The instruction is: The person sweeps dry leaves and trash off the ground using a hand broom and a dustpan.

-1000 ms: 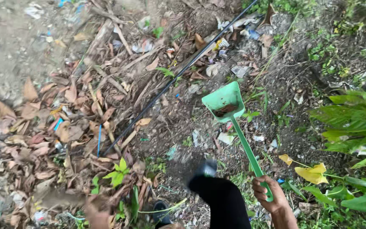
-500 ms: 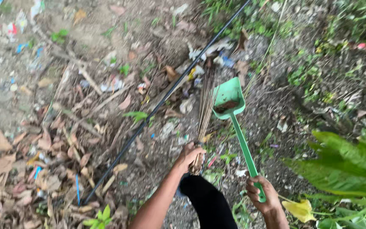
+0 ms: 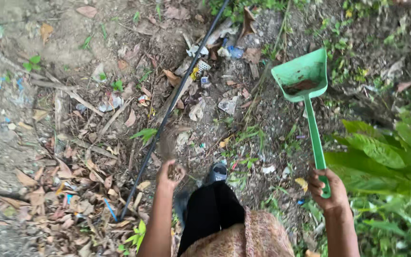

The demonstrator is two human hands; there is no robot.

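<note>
Right hand (image 3: pixel 328 189) fisted round green dustpan (image 3: pixel 302 76) handle; left hand (image 3: pixel 171 172) gripping broom (image 3: pixel 168 143).

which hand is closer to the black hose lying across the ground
Left. The left hand holds a broom handle just right of the black hose, nearly beside it. The right hand is far off to the right, its grip on the green dustpan handle.

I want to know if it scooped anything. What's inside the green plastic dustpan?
Inside the green plastic long-handled dustpan, held by the right hand, lies a small dark brown patch, seemingly soil or leaf bits, near its back wall. The ground under the dustpan is covered from view.
</note>
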